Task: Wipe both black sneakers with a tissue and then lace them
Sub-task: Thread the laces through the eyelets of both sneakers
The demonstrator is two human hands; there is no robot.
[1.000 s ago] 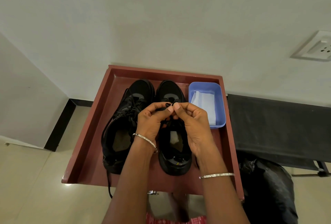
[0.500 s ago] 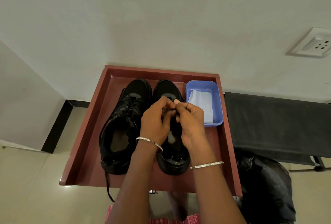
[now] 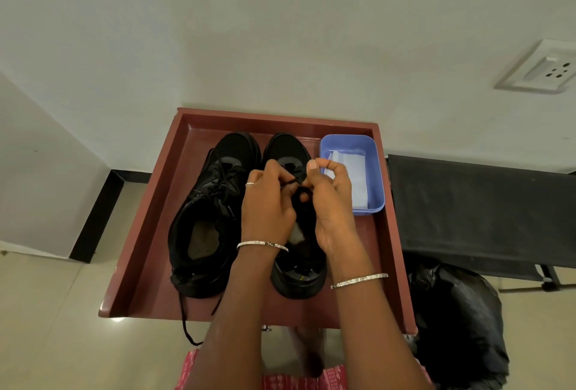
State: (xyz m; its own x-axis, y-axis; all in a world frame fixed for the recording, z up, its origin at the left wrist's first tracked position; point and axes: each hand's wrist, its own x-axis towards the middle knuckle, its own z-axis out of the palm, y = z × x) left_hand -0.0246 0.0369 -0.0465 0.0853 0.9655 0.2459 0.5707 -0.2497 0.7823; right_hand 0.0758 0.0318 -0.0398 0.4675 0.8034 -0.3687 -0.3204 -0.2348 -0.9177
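Observation:
Two black sneakers stand side by side, toes away from me, on a reddish-brown tray table (image 3: 149, 233). The left sneaker (image 3: 208, 202) is laced, with a loose lace end (image 3: 184, 321) hanging over the table's front edge. Over the right sneaker (image 3: 288, 152) my left hand (image 3: 268, 205) and my right hand (image 3: 327, 202) meet, each pinching the black lace (image 3: 291, 183) with thumb and fingers. My hands hide most of that shoe's eyelets and tongue. A white tissue (image 3: 352, 171) lies in a blue plastic tub (image 3: 374, 171) to the right of the shoes.
The table stands against a white wall (image 3: 280, 31) with a socket plate (image 3: 542, 68) at upper right. A black bench (image 3: 480, 208) sits to the right, a black bag (image 3: 458, 321) below it. Beige floor tiles (image 3: 50, 311) lie to the left.
Both hands stayed over the right sneaker, working the lace; the fingertips parted slightly, with a short stretch of lace now showing between them. The shoes and tub have not moved.

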